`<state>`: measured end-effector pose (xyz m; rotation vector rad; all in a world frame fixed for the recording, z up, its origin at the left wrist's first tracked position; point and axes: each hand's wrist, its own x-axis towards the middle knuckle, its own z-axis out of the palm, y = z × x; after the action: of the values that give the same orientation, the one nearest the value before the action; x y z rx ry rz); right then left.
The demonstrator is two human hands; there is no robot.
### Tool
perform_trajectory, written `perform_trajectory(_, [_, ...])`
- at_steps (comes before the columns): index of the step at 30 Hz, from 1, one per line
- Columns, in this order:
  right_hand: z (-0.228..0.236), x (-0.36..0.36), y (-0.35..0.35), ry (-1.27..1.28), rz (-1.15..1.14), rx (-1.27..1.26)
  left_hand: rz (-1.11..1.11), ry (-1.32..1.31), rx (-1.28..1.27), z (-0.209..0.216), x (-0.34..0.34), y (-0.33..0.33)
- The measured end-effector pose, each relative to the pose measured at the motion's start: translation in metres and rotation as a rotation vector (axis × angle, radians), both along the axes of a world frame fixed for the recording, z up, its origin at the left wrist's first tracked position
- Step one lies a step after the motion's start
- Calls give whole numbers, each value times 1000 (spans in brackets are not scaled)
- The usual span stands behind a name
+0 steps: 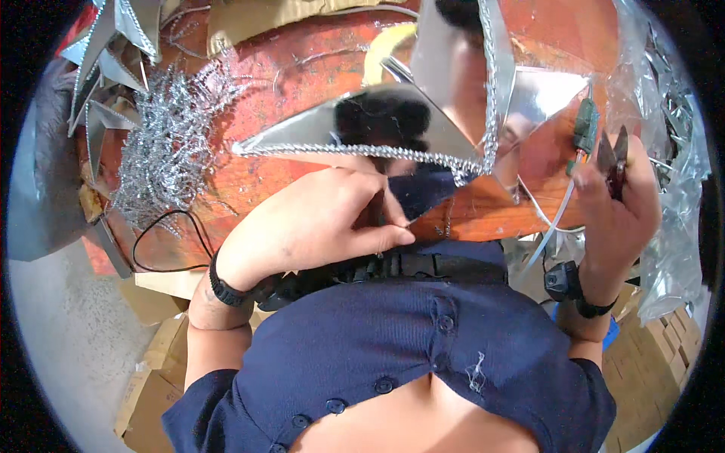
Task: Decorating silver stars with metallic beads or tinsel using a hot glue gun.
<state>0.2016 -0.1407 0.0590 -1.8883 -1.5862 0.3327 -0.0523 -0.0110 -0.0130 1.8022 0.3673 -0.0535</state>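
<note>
A mirror-like silver star [291, 134] stands in front of me over the red-orange table, its long points spread out. Silver twisted trim [362, 152] runs along its left ridge and up the ridge toward the far side, meeting near the centre. My left hand [321, 211] is closed on the star's near lower point, pinching it between thumb and fingers. At the right, my right hand [623, 204] is closed round dark-jawed snips [613, 162]. Their blades point away from me and sit slightly apart, clear of the star. The snips' handles are mostly hidden in my palm.
A heap of silver trim strands [170, 143] lies at the left, with finished-looking silver stars [113, 68] behind it. A green device [584, 124] with a white cable lies near my right hand. Clear plastic sheeting [672, 234] hangs at the right edge; cardboard [264, 21] lies at the back.
</note>
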Motion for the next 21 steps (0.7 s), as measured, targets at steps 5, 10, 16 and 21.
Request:
perform_trajectory(5, [4,-8,1,488,-311,-189,-34,180,235,46,3,10])
perform_trajectory(10, [-16,-6,12,335,-212,-129,94,-140,480,73,-3,8])
perform_trajectory(16, [-27,-16,20,399,-113,-30,66,-531,1225,39,21,4])
perform_trajectory(21, [-30,-9,17,335,-169,-53,39,-632,1400,26,27,-1])
